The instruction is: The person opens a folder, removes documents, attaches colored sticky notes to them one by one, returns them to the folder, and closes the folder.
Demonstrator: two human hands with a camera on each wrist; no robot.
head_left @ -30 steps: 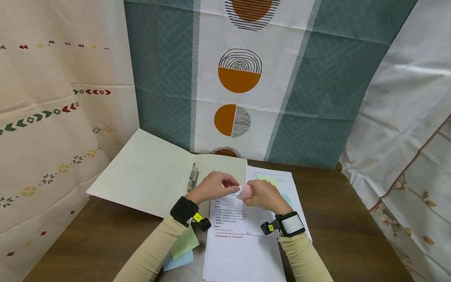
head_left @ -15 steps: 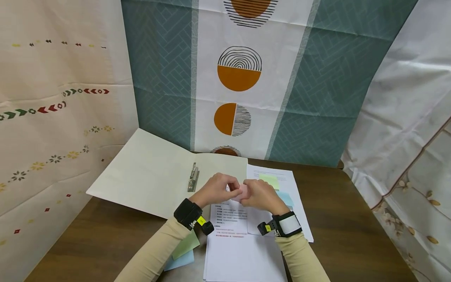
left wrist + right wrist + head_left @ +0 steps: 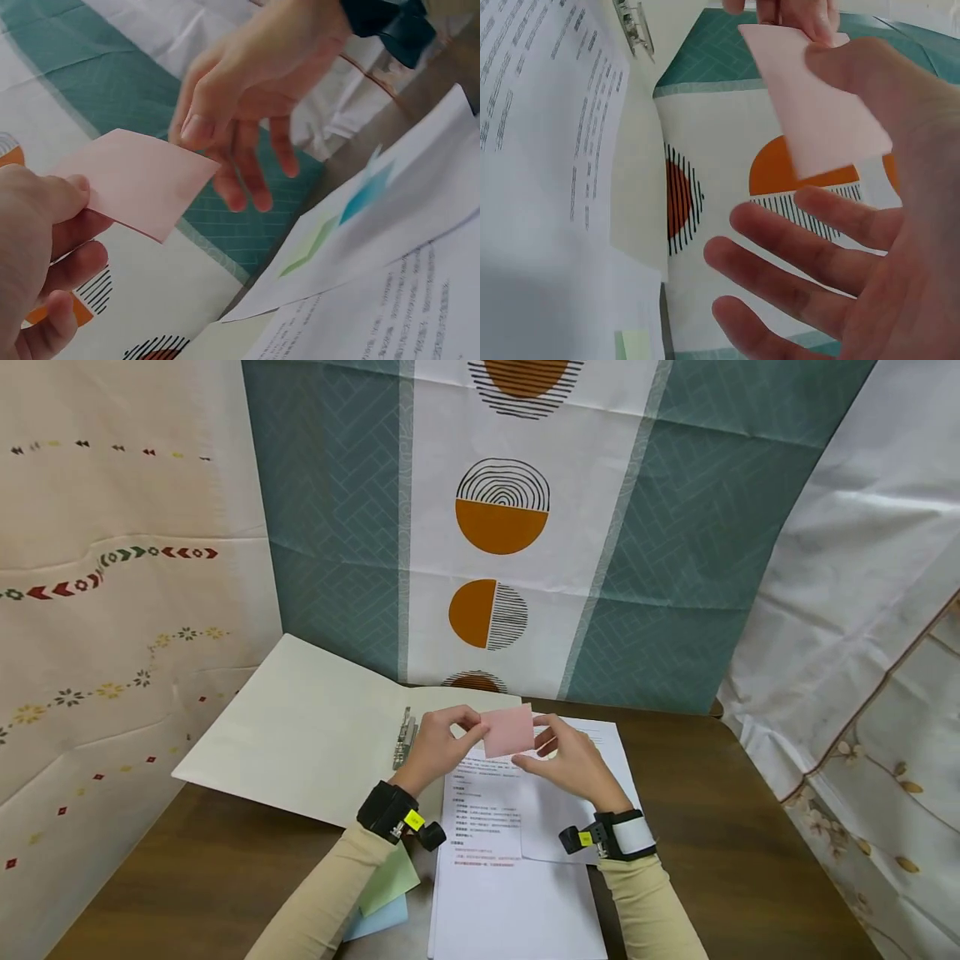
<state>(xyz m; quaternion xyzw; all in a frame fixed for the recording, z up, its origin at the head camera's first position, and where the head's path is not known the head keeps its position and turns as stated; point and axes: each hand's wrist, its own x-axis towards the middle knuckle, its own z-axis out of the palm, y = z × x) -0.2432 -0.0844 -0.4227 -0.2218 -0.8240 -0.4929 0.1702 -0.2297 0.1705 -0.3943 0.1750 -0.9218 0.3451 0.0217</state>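
Observation:
A pink sticky note (image 3: 508, 731) is held up above the printed sheets (image 3: 487, 814). My left hand (image 3: 442, 743) pinches its left edge between thumb and fingers, plain in the left wrist view, where the note (image 3: 146, 180) stands out flat from the fingertips. My right hand (image 3: 573, 764) is just right of the note with its fingers spread and nothing gripped. In the right wrist view, the note (image 3: 817, 112) overlaps the gap between that hand's thumb and its loosely bent fingers (image 3: 780, 277).
An open binder (image 3: 315, 727) with a metal clip (image 3: 405, 737) lies at the back left. Green (image 3: 390, 878) and blue (image 3: 378, 920) sticky notes sit by the left forearm. The right-hand sheet carries a green note (image 3: 309, 246) and a blue one (image 3: 366, 191). Cloths hang behind the wooden table (image 3: 720, 860).
Both hands were together around the pink note, which was mostly covered. Now the right hand has let go and moved right, while the left hand has raised the note into full view.

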